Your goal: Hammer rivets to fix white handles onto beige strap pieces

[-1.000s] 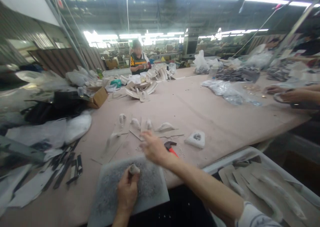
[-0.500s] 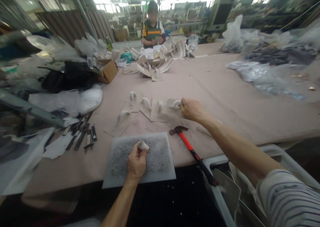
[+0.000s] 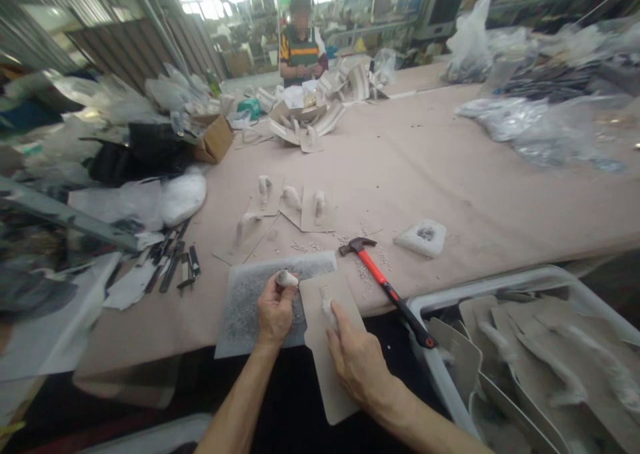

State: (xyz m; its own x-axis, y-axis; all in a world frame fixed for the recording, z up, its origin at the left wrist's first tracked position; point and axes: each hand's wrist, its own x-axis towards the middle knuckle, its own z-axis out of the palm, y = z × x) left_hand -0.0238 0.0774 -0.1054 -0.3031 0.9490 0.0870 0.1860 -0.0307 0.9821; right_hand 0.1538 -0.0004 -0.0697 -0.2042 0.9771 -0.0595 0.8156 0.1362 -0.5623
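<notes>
the right hand (image 3: 361, 361), closed on a card (image 3: 320, 354), has drawn it from beyond the hammer (image 3: 385, 287) to its near left — both hands now loaded, the left hand (image 3: 275, 315) gripping a tube (image 3: 287, 279).

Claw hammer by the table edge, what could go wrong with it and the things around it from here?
The claw hammer has its handle jutting past the edge of the table, so a passing arm might knock it off. The small white pellets scattered around its head could roll away if bumped. The beige panel in the right hand reaches beyond the table edge, so it might drop if the grip slips.
</notes>
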